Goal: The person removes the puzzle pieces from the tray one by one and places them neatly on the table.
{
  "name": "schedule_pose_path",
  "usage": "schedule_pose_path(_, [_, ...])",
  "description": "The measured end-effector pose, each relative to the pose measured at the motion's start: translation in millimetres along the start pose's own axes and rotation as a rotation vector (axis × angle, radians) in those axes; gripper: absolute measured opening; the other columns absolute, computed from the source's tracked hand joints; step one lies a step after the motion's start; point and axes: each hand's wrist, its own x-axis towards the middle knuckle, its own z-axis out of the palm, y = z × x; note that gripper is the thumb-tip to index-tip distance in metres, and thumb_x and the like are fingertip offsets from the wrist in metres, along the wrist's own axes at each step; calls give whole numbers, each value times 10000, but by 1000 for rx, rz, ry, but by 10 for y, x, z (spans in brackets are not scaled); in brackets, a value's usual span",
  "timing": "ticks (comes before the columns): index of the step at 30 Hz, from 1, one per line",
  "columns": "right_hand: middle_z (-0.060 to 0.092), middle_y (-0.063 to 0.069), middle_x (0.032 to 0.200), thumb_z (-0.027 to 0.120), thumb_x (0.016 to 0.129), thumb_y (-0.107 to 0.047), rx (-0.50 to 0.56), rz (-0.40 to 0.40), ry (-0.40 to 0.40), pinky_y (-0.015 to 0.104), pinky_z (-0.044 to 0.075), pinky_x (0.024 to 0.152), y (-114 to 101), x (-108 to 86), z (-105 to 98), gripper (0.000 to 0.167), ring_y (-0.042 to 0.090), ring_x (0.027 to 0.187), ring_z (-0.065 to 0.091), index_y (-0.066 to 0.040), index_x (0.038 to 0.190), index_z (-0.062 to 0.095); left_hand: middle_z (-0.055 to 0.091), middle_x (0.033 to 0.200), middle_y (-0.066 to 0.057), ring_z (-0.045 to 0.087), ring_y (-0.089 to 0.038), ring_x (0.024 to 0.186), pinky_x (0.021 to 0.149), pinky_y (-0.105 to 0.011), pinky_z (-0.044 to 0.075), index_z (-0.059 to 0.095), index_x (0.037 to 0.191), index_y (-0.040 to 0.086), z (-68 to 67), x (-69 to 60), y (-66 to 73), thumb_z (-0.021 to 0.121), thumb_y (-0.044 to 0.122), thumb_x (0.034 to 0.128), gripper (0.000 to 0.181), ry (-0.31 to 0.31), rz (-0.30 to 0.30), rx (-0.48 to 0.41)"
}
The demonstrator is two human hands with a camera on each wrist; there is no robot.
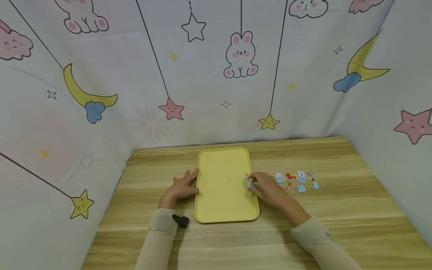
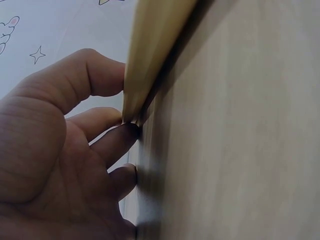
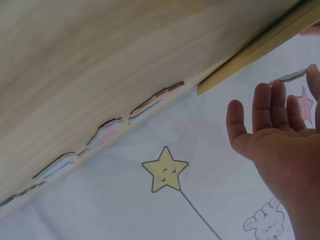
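A yellow tray (image 1: 224,183) lies on the table in the head view. At its left edge rests my left hand (image 1: 182,187); the left wrist view shows this hand (image 2: 65,145) with thumb and fingertips against the tray's side (image 2: 142,70). Over the tray's right edge, my right hand (image 1: 270,189) pinches a small colourful puzzle piece (image 1: 251,184), partly hidden by the fingers. Seen edge-on in the right wrist view, the thin piece (image 3: 292,76) is between thumb and fingertips of the right hand (image 3: 285,150), above the tray.
Several loose puzzle pieces, among them a blue one (image 1: 301,188) and a red one (image 1: 290,176), lie on the wooden table (image 1: 229,243) right of the tray. A printed cloth (image 1: 202,75) hangs behind the table and along both sides.
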Motion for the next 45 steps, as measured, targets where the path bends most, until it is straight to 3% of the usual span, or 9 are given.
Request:
schedule_pose_path(7, [684, 163, 1139, 761, 960, -99, 28, -14, 44, 497, 577, 868, 73, -70, -39, 385, 341, 1051, 680, 62, 1279, 616, 219, 1704, -234, 47, -385, 1614, 1177, -726, -179, 253, 1683, 117, -2, 5, 2, 718, 201, 822, 982, -4, 1, 4])
schedule_pose_path(20, [685, 158, 1161, 780, 947, -99, 66, 93, 69, 528, 564, 919, 177, -274, -174, 395, 354, 1096, 667, 53, 1272, 616, 243, 1697, -233, 44, -380, 1615, 1173, -730, -180, 253, 1683, 117, 13, 5, -11, 721, 197, 816, 988, -1, 3, 3])
schedule_pose_path(32, [643, 184, 1176, 725, 973, -25, 206, 159, 55, 465, 607, 923, 243, -409, -259, 342, 385, 1127, 650, 84, 1263, 580, 226, 1698, -247, 41, -387, 1614, 1177, -728, -177, 259, 1681, 108, 11, 2, -16, 711, 212, 819, 979, -1, 14, 9])
schedule_pose_path(45, [689, 151, 1130, 759, 941, 0, 222, 116, 130, 404, 624, 879, 285, -566, -351, 317, 349, 1059, 682, 50, 1220, 618, 263, 1687, -235, 43, -369, 1618, 1180, -703, -200, 264, 1679, 110, 20, 9, -5, 726, 185, 806, 991, 4, 4, -23])
